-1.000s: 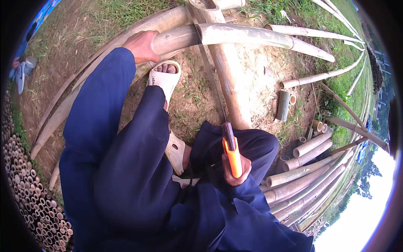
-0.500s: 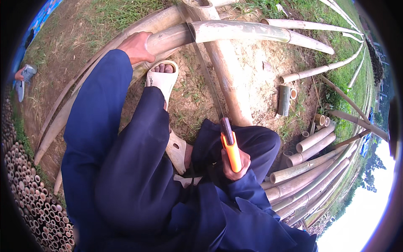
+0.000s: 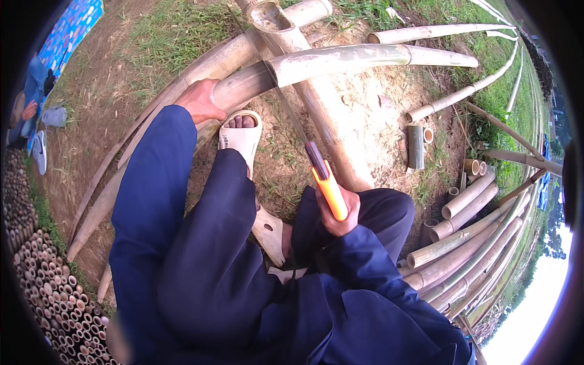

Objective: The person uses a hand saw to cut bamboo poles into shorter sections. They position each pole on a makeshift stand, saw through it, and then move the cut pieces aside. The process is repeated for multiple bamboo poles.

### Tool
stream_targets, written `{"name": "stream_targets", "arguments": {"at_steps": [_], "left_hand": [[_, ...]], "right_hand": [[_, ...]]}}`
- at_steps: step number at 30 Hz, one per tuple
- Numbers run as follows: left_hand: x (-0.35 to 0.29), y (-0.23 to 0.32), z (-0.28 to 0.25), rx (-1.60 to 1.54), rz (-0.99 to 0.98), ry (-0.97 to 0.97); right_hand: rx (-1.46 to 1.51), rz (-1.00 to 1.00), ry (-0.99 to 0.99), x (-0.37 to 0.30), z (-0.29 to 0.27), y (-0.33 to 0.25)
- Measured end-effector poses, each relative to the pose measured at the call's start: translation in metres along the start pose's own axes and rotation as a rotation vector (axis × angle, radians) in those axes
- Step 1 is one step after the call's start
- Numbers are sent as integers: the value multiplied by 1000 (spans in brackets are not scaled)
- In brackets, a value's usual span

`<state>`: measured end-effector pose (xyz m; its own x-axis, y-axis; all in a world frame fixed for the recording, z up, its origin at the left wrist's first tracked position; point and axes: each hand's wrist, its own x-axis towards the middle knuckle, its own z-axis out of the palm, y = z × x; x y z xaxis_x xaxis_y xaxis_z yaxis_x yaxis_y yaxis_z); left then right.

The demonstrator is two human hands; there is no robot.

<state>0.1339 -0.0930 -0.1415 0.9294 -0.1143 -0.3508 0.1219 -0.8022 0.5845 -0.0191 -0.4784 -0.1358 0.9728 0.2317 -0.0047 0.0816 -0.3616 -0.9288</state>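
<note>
Not much has shifted since a moment ago: the saw (image 3: 316, 167) sits a touch further up toward the cut, and the left hand (image 3: 199, 100) hasn't left its spot on the pole. The saw has a bright orange handle with a dark collar and a thin dark blade running up toward 11 o'clock, its tip meeting the pale bamboo pole (image 3: 340, 58) near where that pole crosses a thicker bamboo trunk (image 3: 316, 103). The right hand (image 3: 336, 213) has its fingers wrapped tight round the orange grip, just right of centre. The left hand is at about 10 o'clock, fingers curled over the darker end of the pole, pressing it down. The pole being cut looks smooth, pale green-grey and slightly glossy, lying from left to 1 o'clock; the trunk under it is tan, open and hollow at its top end. A foot in a white sandal (image 3: 241, 137) rests just below the left hand on bare dirt. Short cut bamboo pieces (image 3: 417, 146) lie at 3 o'clock, a pile of long poles (image 3: 468, 237) at 4 o'clock, and a stack of thin bamboo tubes (image 3: 52, 298), round ends showing, at 8 o'clock. Both sleeves are dark blue cloth.
</note>
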Motion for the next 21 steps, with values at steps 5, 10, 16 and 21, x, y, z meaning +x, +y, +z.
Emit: {"name": "stream_targets", "arguments": {"at_steps": [5, 10, 16, 21], "left_hand": [[-13, 12, 5, 0, -39, -49], [-8, -3, 2, 89, -48, 32], [2, -5, 15, 297, -208, 62], [11, -13, 29, 529, -103, 314]], "right_hand": [[57, -96, 83, 73, 41, -19], [-178, -225, 106, -18, -35, -42], [-393, -208, 380, -59, -140, -44], [-210, 24, 676, -95, -184, -4]]}}
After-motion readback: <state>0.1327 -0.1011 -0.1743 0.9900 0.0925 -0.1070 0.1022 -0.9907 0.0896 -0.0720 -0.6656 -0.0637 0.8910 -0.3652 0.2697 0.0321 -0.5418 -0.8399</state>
